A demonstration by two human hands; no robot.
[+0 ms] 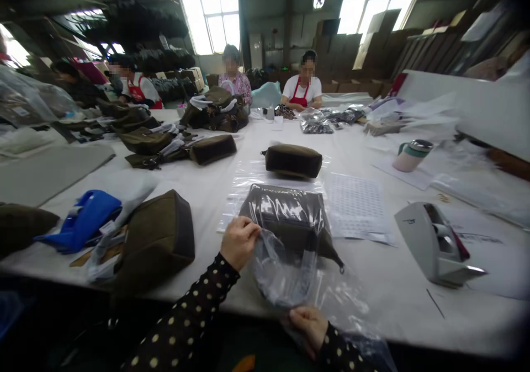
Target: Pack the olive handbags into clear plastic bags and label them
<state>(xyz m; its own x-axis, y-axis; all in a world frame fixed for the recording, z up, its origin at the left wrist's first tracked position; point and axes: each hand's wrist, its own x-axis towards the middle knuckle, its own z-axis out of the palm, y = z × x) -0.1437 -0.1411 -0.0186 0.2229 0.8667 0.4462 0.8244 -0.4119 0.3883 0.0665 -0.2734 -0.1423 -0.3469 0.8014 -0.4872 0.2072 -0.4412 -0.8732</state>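
Note:
A dark olive pouch (285,217) lies inside a clear plastic bag (285,275) at the table's front middle, and glare streaks the film over it. My left hand (240,242) pinches the bag's film at the left, beside the pouch. Lower down, close to the table's front edge, my right hand (308,325) has its fingers closed on the near part of the same bag. The loose film bulges between both hands and trails off to the right. Behind the bagged pouch, another olive pouch (293,161) rests on flat clear bags (244,181).
A large olive bag (159,239) and blue material (89,217) are on the left. To the right are a printed sheet (358,206), a tape dispenser (434,245) and a cup (412,155). Several people sit beyond, near piled bags (215,110).

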